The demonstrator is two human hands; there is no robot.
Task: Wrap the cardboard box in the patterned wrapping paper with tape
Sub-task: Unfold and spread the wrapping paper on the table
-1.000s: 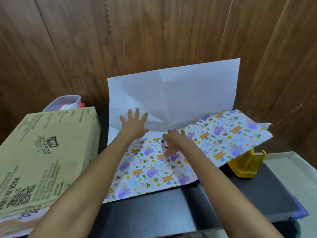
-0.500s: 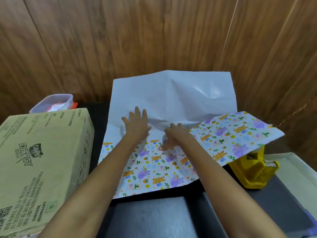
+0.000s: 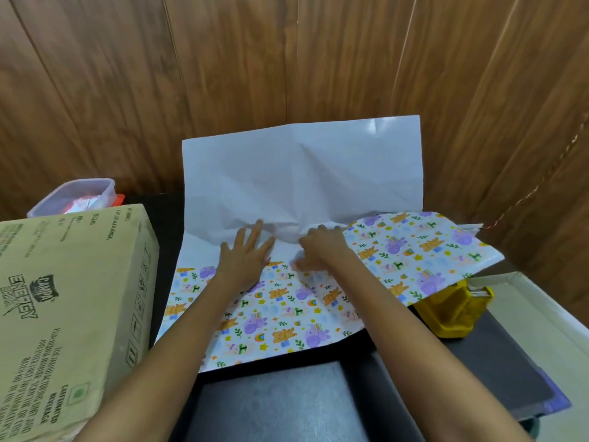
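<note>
The patterned wrapping paper (image 3: 287, 314) lies across the dark table, printed side up near me, and its white back (image 3: 302, 173) leans up against the wooden wall. My left hand (image 3: 247, 253) presses flat on the paper at the fold, fingers spread. Beside it my right hand (image 3: 318, 250) has curled fingers bunching or pinching the paper at the same crease. The cardboard box (image 3: 63, 314), olive-brown with printed text, stands at the left, apart from the paper. A yellow tape dispenser (image 3: 452, 311) sits at the right, partly under the paper's overhanging corner.
A clear plastic container (image 3: 76, 196) sits behind the box by the wall. A white tray or board edge (image 3: 548, 307) lies at the far right. The dark table (image 3: 287, 403) shows in front of the paper. Wooden panelling (image 3: 223, 74) closes off the back.
The white back of the paper has slumped and crumpled lower against the wall. Both hands slid a little farther toward the fold, and the view shifted rightwards and closer.
</note>
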